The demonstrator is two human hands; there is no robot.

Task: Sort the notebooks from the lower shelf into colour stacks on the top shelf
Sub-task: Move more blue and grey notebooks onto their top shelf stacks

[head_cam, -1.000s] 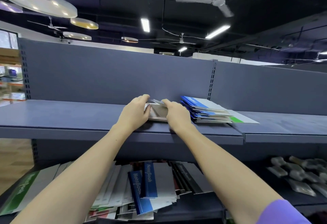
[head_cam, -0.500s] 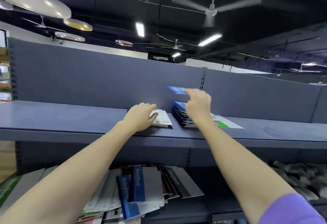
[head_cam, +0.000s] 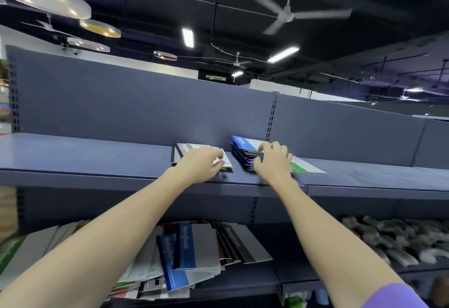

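Observation:
On the top shelf (head_cam: 73,159) lies a low grey-and-black notebook stack (head_cam: 184,148). My left hand (head_cam: 201,165) rests on its near right part, fingers bent down onto the white cover. Just to the right is a taller blue notebook stack (head_cam: 243,142). My right hand (head_cam: 273,161) sits on its near right corner, its fingers curled round the top blue notebook's edge. A green notebook (head_cam: 305,167) lies flat beside that stack, partly under my right hand. A mixed pile of notebooks (head_cam: 192,251) fills the lower shelf below my arms.
The shelf's grey back panel (head_cam: 121,103) rises behind the stacks. The left stretch of the top shelf is bare board. Small wrapped packets (head_cam: 393,242) lie on the lower shelf at the right. A green notebook (head_cam: 9,249) lies at the lower left.
My right hand carried a blue notebook from the grey stack through the air and set it down on the blue stack. My left hand stayed on the grey stack.

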